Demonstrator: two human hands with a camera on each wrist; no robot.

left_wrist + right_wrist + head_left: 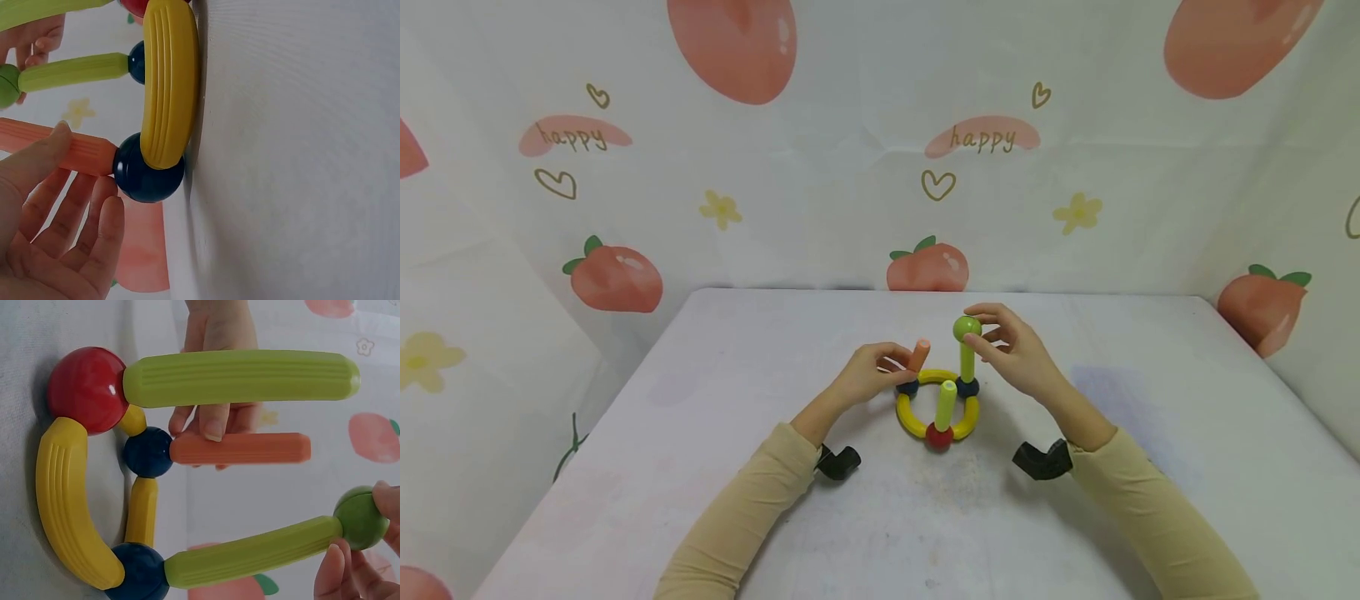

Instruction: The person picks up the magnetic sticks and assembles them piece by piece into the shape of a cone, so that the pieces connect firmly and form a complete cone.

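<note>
On the table a ring of curved yellow rods joins one red ball and two dark blue balls. A green rod rises from the red ball, another green rod from one blue ball, and an orange rod from the other. My left hand pinches the orange rod near its base. With thumb and fingertips my right hand grips a green ball seated at the top of the far green rod. That rod leans slightly in the right wrist view.
The white table extends around the ring on all sides. Behind it hangs a white cloth printed with peaches, hearts and flowers. Black wrist mounts stick out from beneath both sleeves.
</note>
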